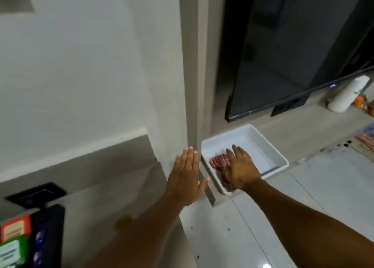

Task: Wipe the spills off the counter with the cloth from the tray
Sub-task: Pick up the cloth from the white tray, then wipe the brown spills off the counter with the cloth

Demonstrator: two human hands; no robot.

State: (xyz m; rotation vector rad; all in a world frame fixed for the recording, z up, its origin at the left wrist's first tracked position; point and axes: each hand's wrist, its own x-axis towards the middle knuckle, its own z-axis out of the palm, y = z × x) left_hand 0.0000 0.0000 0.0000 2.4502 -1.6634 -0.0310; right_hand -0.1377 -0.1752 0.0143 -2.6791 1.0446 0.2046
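Note:
A white rectangular tray [271,146] sits on a low wooden ledge near a pillar. Inside its near-left corner lies a red-and-white striped cloth [219,161]. My right hand [241,167] lies flat on top of the cloth, fingers spread and pointing away, covering part of it; the cloth is not gripped. My left hand [186,176] hovers open and flat to the left of the tray, fingers together, close to the pillar's base. A yellowish spill [123,222] shows on the grey counter at the lower left, beside my left forearm.
A large dark screen [283,65] stands behind the tray. A white bottle-like device [347,94] and small orange items stand at the far right. Another striped cloth [366,139] lies at the right edge. Coloured packets [14,241] and a black socket [36,194] occupy the lower left.

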